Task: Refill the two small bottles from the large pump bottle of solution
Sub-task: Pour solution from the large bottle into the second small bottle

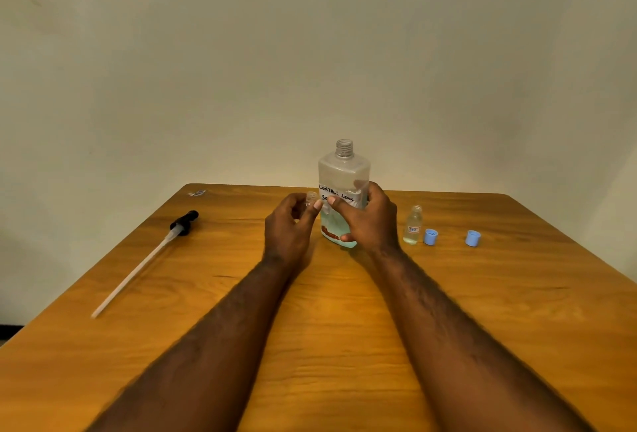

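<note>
Both bottles in hand
Left hand [287,228] pinches light small bottle [312,198]; right hand [370,221] grips large bottle [344,169] mid-body, likely slick, sloshing.

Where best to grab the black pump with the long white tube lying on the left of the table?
Take the black pump head from above, fingers straddling its chunky body. It lies flat on the wooden table with both sides open. The thin white tube sits low and would probably flex.
</note>
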